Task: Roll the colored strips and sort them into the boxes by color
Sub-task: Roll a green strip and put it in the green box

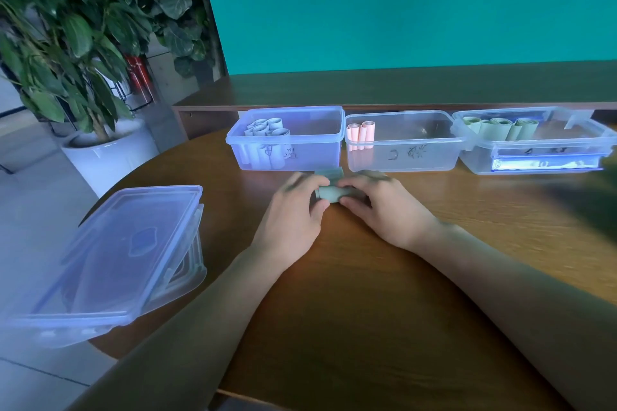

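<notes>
A pale green strip (330, 192) lies partly rolled on the wooden table, its loose end reaching toward the boxes. My left hand (293, 210) pinches the roll's left end and my right hand (377, 207) pinches its right end. Behind them stand three clear boxes in a row. The left box (233, 140) holds several pale blue-grey rolls (267, 128). In the middle box (400, 157) stand two pink rolls (360, 133). The right box (597, 133) contains several green rolls (500, 127).
A closed clear box with a lid (133, 250) sits tilted at the table's left edge. A potted plant (100, 150) stands on the floor to the left. A raised wooden ledge (400, 87) runs behind the boxes, below a teal wall.
</notes>
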`<state>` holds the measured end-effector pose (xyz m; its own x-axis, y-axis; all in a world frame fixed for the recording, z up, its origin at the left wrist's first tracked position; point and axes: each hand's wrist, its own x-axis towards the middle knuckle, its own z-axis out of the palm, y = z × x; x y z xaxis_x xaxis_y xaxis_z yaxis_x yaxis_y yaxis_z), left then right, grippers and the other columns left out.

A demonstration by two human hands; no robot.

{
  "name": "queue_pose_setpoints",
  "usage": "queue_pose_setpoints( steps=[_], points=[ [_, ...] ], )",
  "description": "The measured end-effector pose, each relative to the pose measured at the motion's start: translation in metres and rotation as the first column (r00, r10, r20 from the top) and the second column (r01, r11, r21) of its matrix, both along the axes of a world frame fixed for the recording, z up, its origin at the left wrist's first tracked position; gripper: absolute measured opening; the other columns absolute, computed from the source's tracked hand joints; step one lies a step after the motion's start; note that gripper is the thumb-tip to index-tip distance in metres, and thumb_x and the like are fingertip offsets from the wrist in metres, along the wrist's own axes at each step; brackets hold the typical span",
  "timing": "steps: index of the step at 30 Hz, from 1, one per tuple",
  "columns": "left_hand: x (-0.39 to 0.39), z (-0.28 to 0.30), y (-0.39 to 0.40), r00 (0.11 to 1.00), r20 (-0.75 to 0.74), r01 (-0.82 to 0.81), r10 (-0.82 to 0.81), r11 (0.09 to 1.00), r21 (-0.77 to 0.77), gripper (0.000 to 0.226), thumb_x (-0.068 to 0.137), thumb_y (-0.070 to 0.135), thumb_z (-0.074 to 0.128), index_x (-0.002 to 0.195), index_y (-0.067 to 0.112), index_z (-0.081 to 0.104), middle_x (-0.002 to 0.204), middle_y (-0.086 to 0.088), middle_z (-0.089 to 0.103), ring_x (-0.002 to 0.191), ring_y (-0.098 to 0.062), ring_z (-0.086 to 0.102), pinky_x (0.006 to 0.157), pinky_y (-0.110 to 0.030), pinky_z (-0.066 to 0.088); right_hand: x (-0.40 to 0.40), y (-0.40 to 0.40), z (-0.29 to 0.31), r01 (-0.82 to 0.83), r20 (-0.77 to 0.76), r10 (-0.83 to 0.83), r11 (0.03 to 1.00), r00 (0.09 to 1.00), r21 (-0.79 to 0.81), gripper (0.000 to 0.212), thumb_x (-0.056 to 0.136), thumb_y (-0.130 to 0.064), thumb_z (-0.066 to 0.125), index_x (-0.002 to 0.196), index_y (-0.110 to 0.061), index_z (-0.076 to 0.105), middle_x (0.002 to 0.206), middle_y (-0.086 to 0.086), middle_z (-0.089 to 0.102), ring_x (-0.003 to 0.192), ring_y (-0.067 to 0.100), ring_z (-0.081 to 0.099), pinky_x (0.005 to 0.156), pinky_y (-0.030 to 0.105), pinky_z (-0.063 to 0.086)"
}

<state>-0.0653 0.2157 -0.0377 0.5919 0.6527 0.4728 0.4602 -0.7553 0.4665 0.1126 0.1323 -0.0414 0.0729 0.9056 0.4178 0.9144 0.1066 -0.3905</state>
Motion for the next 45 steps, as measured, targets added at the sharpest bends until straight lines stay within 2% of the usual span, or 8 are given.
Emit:
queue_pose_setpoints(
  steps=[5,9,14,17,20,25,35,45],
  points=[
    [0.003,-0.003,0.003,0.999,-0.049,-0.015,0.015,1.0,0.011,0.033,0.097,0.024,0.064,0.129,0.025,0.061,0.126,0.006,0.057,0.109,-0.012,0.055,0.097,-0.028,0.046,0.002,0.004,0.002,-0.016,0.013,0.017,1.0,1.0,-0.027,0.038,0.102,-0.025,0.058,0.141,-0.022,0.057,0.136,0.0,0.053,0.118,0.019,0.056,0.106,0.032,0.044],
    [0.008,-0.003,0.008,0.993,-0.109,-0.037,0.039,0.999,0.027,0.041,0.099,0.026,0.059,0.14,0.024,0.055,0.133,0.004,0.056,0.121,-0.02,0.054,0.105,-0.04,0.044,0.001,0.006,0.002,-0.015,0.017,0.014,0.998,1.0,0.065,0.033,0.101,-0.014,0.06,0.134,-0.014,0.062,0.131,0.003,0.057,0.106,0.02,0.062,0.095,0.025,0.045],
    [0.015,-0.003,0.016,0.99,-0.122,-0.066,0.072,0.996,0.057,0.044,0.101,0.026,0.057,0.144,0.021,0.053,0.138,0.002,0.057,0.128,-0.02,0.05,0.109,-0.04,0.042,0.003,0.01,0.001,0.007,0.027,-0.008,0.999,1.0,0.045,0.03,0.1,-0.02,0.06,0.13,-0.016,0.063,0.129,0.0,0.06,0.103,0.019,0.061,0.094,0.034,0.051],
    [0.017,-0.001,0.019,0.997,-0.051,-0.058,0.062,0.996,0.072,0.036,0.098,0.023,0.061,0.134,0.023,0.059,0.129,0.002,0.059,0.12,-0.018,0.052,0.101,-0.033,0.045,0.005,0.014,0.001,0.018,0.021,-0.018,1.0,1.0,0.0,0.038,0.101,-0.025,0.059,0.138,-0.021,0.057,0.136,-0.002,0.058,0.116,0.021,0.058,0.102,0.039,0.048],
    [0.019,-0.001,0.021,0.998,-0.049,-0.04,0.044,0.996,0.081,0.031,0.095,0.023,0.066,0.126,0.025,0.063,0.121,0.005,0.059,0.114,-0.016,0.052,0.094,-0.029,0.045,0.005,0.019,0.002,0.023,0.006,-0.023,0.999,1.0,-0.034,0.041,0.1,-0.027,0.059,0.141,-0.023,0.054,0.137,-0.003,0.056,0.116,0.021,0.058,0.101,0.041,0.048],
    [0.027,-0.003,0.031,0.996,-0.07,-0.051,0.053,0.998,0.035,0.039,0.095,0.028,0.066,0.133,0.025,0.059,0.128,0.004,0.058,0.119,-0.017,0.05,0.098,-0.031,0.043,0.005,0.029,0.002,0.061,-0.004,-0.061,0.996,0.998,-0.06,0.041,0.101,-0.025,0.057,0.142,-0.02,0.053,0.138,0.001,0.047,0.101,0.023,0.062,0.097,0.038,0.049],
    [0.039,-0.002,0.047,0.997,-0.006,-0.073,0.073,0.988,-0.137,0.03,0.093,0.018,0.069,0.122,0.027,0.065,0.117,0.003,0.062,0.103,-0.015,0.058,0.095,-0.03,0.047,0.005,0.037,0.001,0.129,-0.065,-0.129,0.992,0.99,-0.002,0.03,0.1,-0.014,0.057,0.13,-0.016,0.057,0.13,0.006,0.056,0.105,0.03,0.064,0.09,0.048,0.053],
    [0.02,-0.001,0.019,0.999,-0.019,0.045,-0.047,0.995,-0.084,0.02,0.097,0.021,0.063,0.114,0.03,0.059,0.113,0.003,0.061,0.101,-0.013,0.057,0.091,-0.03,0.049,0.004,0.002,-0.001,0.048,-0.073,-0.046,0.998,0.996,0.028,0.027,0.101,-0.019,0.057,0.128,-0.018,0.058,0.119,0.001,0.057,0.106,0.02,0.057,0.091,0.041,0.052]
  ],
)
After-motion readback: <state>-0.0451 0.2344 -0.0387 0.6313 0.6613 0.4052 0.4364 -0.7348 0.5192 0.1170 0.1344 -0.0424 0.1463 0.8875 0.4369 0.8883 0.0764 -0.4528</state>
